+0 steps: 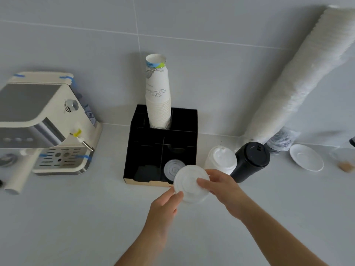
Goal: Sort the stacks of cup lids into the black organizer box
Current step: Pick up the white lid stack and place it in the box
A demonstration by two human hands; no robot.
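Note:
Both my hands hold a short stack of white flat lids (189, 181) just in front of the black organizer box (134, 150), above its front right corner. My left hand (165, 206) pinches the stack's near edge; my right hand (221, 187) grips its right side. Inside the box's front right compartment lies a clear lid (171, 168). A tall stack of paper cups (158, 96) stands in a back compartment. Right of the box, a stack of white sip lids (221, 160) and a stack of black lids (249, 162) lie tilted on the counter.
A cream espresso machine (48, 121) stands at the left. A very long sleeve of white cups or lids (299, 77) leans against the tiled wall at the right. A white saucer (306, 157) sits beyond the black lids.

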